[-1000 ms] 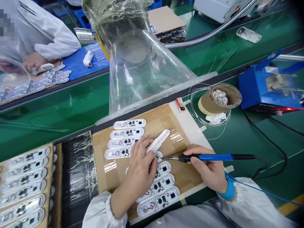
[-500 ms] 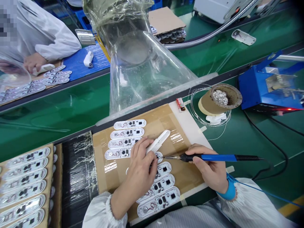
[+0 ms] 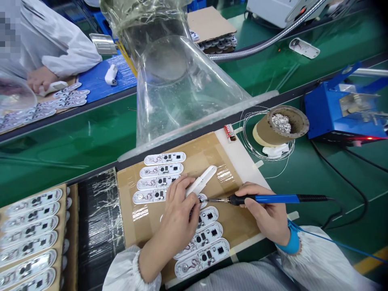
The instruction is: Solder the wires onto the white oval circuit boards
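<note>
Hidden: my left hand point(image 3: 178, 216) covers most of the white oblong circuit board point(image 3: 202, 199). Only its right end shows, and I cannot tell what lies under my palm.
Hard to make out: the iron's tip meets that exposed end just beside my fingertips. The joint is too small to read.
Left hand: fingers closed on a white plastic strip point(image 3: 201, 181), which pokes out up and to the right.
Right hand: my right hand point(image 3: 266, 214) is clamped pen-style on the blue-handled soldering iron point(image 3: 273, 199), which lies nearly level and points left. My hands are near each other but apart.
Cut off: the cardboard tray of boards point(image 3: 27, 234) runs off the left edge.
Work surface: a brown cardboard sheet point(image 3: 239, 222) holds four more boards point(image 3: 160, 176) above my left hand and three point(image 3: 206, 238) below it.
Right of it: a brown spool with loose solder wire point(image 3: 273, 129), and beyond that a blue metal box point(image 3: 333, 113).
In the way: a clear plastic fume funnel point(image 3: 182, 93) stands just beyond the cardboard, blurring the green conveyor belt point(image 3: 75, 137) behind it.
Across the belt: another person's hand point(image 3: 38, 76) rests beside more boards.
</note>
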The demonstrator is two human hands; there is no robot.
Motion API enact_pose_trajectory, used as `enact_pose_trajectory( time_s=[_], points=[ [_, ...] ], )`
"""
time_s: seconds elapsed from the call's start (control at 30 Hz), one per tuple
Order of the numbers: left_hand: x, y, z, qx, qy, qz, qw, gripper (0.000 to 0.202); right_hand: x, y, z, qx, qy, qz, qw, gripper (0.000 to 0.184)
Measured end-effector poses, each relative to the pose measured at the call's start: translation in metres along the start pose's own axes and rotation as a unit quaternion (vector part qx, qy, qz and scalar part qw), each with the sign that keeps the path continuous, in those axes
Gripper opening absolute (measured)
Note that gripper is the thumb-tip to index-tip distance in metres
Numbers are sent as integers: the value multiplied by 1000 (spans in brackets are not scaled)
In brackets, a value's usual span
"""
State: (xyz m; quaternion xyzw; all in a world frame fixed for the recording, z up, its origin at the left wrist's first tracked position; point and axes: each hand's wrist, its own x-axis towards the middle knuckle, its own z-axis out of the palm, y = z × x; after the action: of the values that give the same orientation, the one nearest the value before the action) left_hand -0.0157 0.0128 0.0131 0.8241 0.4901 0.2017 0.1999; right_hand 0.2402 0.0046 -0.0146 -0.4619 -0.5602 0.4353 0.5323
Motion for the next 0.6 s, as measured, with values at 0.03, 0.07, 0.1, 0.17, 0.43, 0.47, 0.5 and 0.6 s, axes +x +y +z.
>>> enact_pose_trajectory(
  time_s=[0.03,0.07,0.1,0.17,0.43,0.47,0.5,0.6],
  points=[
    [0,0,-1,0,-1,0,1000,20,0,0,0,0,1,1,1000,13],
    [1,0,-1,0,-1,0,1000,20,0,0,0,0,2,1,1000,13],
    [1,0,-1,0,0,0,1000,20,1,-1,0,0,3,1,1000,13],
    [1,0,-1,1,3,2,1000,20,1,-1,0,-2,7,3,1000,14],
    [2,1,1,-8,17,-2,1000,20,3,-2,3,-12,5,13,1000,14],
    [2,1,2,-11,20,-3,1000,20,3,-2,3,-13,4,14,1000,14],
    [2,2,2,-13,22,-3,1000,20,4,-3,3,-13,4,15,1000,15],
    [2,2,3,-15,24,-2,1000,21,6,-5,4,-16,-1,15,1000,16]
  ],
)
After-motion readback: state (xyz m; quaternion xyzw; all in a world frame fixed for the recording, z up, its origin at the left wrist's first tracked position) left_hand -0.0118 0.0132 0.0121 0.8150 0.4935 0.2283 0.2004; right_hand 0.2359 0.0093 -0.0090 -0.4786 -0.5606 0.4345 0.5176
